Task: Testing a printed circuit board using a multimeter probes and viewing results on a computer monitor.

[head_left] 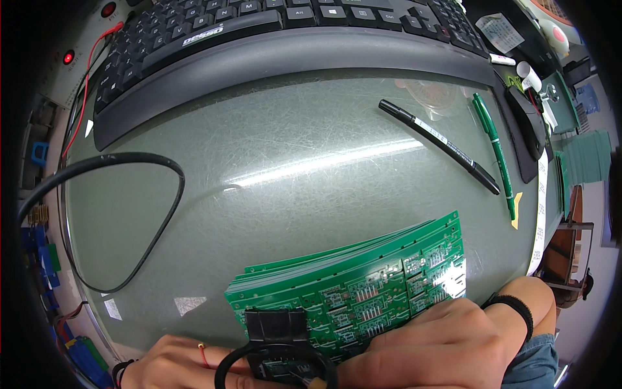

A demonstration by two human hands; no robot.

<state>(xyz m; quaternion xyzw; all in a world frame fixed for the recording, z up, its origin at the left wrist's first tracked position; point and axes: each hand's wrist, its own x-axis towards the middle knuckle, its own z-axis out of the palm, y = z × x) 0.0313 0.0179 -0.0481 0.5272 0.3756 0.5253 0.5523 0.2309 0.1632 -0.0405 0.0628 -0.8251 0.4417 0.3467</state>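
Note:
A fanned stack of green circuit boards lies at the lower middle of the desk, its top board facing up. My right hand is closed at the stack's lower right edge, its fingertips hidden. Over the stack's lower left part sits a black block, with a black cable loop in front of it. From the left, my left hand reaches toward the block, fingers curled together. The lower picture edge cuts off its fingertips, and what they hold cannot be made out.
A black keyboard spans the far side. A black marker and a green pen lie at the right, near a black mouse. At the left a thick black cable loops over the desk, below a box with red lights.

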